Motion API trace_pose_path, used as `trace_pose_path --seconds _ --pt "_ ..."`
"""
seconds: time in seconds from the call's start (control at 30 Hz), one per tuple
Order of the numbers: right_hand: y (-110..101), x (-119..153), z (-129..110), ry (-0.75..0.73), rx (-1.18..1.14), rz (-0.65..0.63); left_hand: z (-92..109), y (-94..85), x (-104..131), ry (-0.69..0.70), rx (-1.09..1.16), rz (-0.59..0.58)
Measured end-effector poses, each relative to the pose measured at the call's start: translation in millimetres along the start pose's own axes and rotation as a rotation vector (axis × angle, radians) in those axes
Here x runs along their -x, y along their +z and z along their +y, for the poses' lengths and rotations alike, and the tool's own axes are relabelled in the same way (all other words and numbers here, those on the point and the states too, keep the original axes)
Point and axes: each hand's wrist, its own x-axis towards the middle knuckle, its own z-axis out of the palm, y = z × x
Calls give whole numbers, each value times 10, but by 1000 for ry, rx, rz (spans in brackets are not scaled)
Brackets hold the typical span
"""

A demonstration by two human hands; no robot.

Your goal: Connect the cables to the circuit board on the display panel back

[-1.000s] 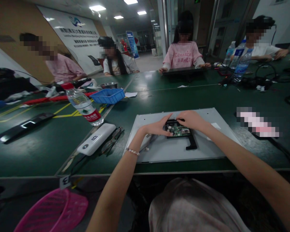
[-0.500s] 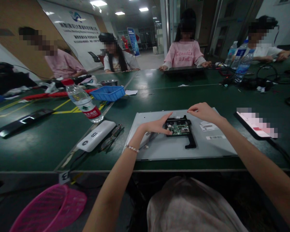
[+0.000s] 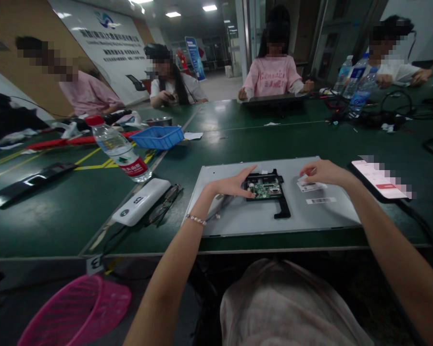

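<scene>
A flat grey panel (image 3: 227, 226), like the back of a display, lies on the green table. On it sits a black bracket (image 3: 283, 207) carrying a green circuit board (image 3: 265, 189). My left hand (image 3: 231, 185) spans the bracket's left end, thumb at the board's lower corner and fingers at the upper edge. Over a white label (image 3: 312, 186) on the panel's right side is my right hand (image 3: 323, 173), its thumb and fingertips pinched together. Anything between those fingertips is too small to make out. Below that label is a barcode sticker (image 3: 321, 200).
Left of the panel are folded glasses (image 3: 164, 204), a white power bank (image 3: 141, 202) and a water bottle (image 3: 124, 154). A blue tray (image 3: 159, 138) stands farther back. A lit phone (image 3: 380, 180) lies to the right. Several people sit around the table; a pink basket (image 3: 75, 312) is below its edge.
My right hand has moved right, from above the bracket's upper right corner to over the white label. My left hand stays at the bracket.
</scene>
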Motion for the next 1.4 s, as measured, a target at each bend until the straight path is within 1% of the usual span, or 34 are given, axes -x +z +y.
trace_pose_path --seconds 0.07,0.13,0.2,0.27,0.37,0.43,0.5,0.63,0.73,0.8,0.9,1.0,1.13,1.23,1.3,1.4 --pt "-24 22 -29 11 42 16 16 -4 1 15 -11 6" --pt "-41 44 -64 31 20 15 30 -4 1 42 -34 16" --pt "-46 67 -112 66 -98 -4 43 3 -4 58 -75 31" --pt "-34 88 -181 86 -274 -39 54 21 -14 36 -133 57" --pt "17 108 -305 64 -488 -116 67 63 -42 -9 -222 94" --pt "67 105 -379 41 -565 -166 84 85 -60 11 -270 111" --pt "124 93 -427 22 -591 -199 125 98 -70 61 -302 139" --pt "221 68 -454 7 -564 -216 311 128 -50 145 -339 188" --pt "258 63 -458 16 -563 -214 466 191 -33 207 -368 151" --pt "275 63 -462 17 -565 -212 517 245 -39 253 -386 123" --pt "305 56 -461 -13 -530 -200 507 311 -73 318 -404 100" --pt "333 46 -455 -86 -468 -175 464 344 -110 351 -398 87" --pt "342 41 -464 -194 -362 -142 455 359 -140 389 -365 109" --pt "350 39 -472 -267 -258 -89 463 374 -150 416 -355 133" --pt "361 35 -473 -295 -220 -63 461 391 -153 423 -361 143" --pt "372 32 -473 -294 -225 -59 456 403 -149 414 -384 146"
